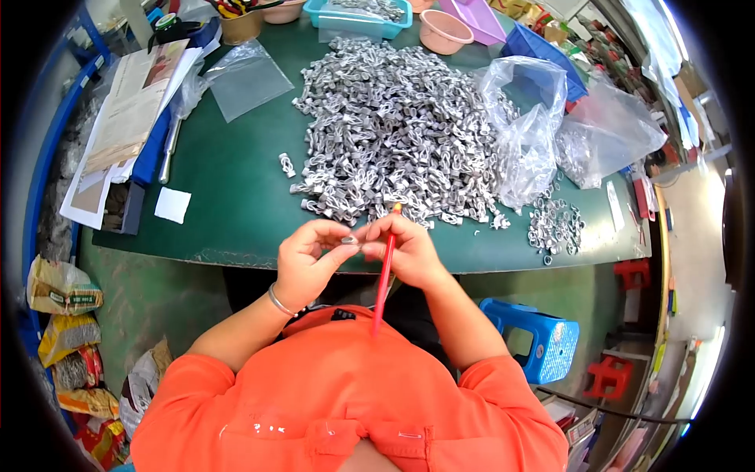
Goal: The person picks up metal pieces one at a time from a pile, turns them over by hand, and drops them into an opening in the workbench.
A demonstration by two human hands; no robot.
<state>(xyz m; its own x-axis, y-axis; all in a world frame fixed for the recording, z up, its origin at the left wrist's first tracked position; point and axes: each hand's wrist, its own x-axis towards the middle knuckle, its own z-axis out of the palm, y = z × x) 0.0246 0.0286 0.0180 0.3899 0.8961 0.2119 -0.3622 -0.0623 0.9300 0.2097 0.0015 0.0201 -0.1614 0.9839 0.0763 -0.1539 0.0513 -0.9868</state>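
My left hand (pixel 308 258) is closed, with thumb and forefinger pinching a small silvery metal piece (pixel 348 240) close to the table's front edge. My right hand (pixel 410 250) holds a slim red stick (pixel 384 283), shaped like a pen with a yellowish tip, which stands almost upright in the view. The right fingertips meet the left ones at the small piece; whether they grip it too is hard to see. Just beyond both hands spreads a big heap of small grey metal fittings (pixel 393 130). A single fitting (pixel 287 165) lies apart to its left.
Small metal rings (pixel 555 228) lie at the right of the green table (pixel 236 181). Clear plastic bags (pixel 523 149) touch the heap's right side. Papers (pixel 130 118) and a white square (pixel 172 204) are leftward. Basins (pixel 445 31) line the back; a blue stool (pixel 543 342) stands right.
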